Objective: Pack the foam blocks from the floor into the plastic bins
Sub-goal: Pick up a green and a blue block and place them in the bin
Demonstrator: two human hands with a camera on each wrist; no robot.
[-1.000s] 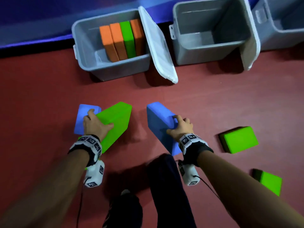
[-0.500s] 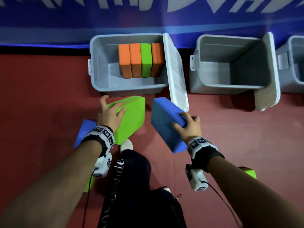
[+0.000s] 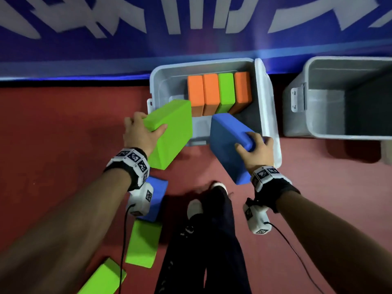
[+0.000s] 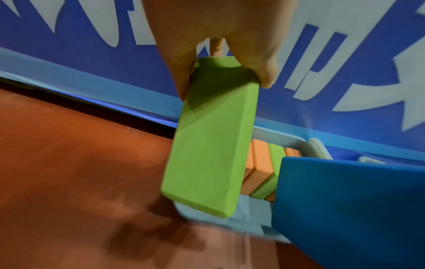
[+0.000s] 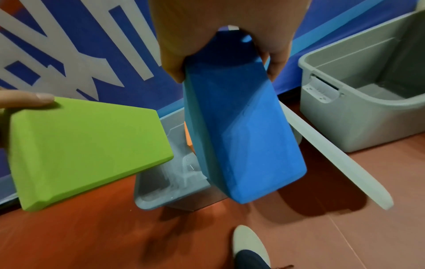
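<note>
Green foam block (image 3: 169,132) L hand (image 3: 141,135), blue block (image 3: 228,145) R hand (image 3: 255,152)

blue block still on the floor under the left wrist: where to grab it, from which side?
Judging from the head view, take the blue floor block across its narrow thickness at the exposed right-hand end, coming from above. It lies flat; its other end is hidden behind the left hand's wrist camera, and a green floor block lies close below.

The left bin (image 3: 157,90) has open room in its near and left part; four upright blocks (image 3: 218,92) fill the far right. Its raised lid (image 3: 268,115) walls the right side.
</note>
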